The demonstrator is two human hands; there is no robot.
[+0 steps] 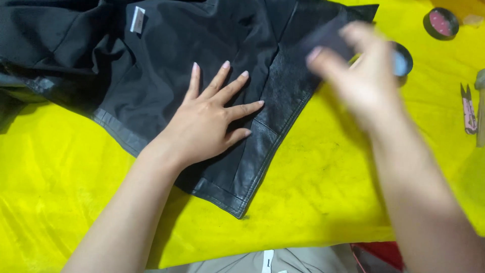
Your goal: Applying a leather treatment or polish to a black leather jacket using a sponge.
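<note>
A black garment with a leather panel and a small white label lies spread on a yellow cloth. My left hand rests flat on it with fingers spread, pressing the lining beside the leather panel. My right hand hovers blurred above the garment's right edge, its fingers pinching a small dark rectangular piece.
A small round tin sits just behind my right hand. Another round tin with a pink inside lies at the far right. Pink thread snips lie near the right edge. Grey and red fabric shows at the bottom edge.
</note>
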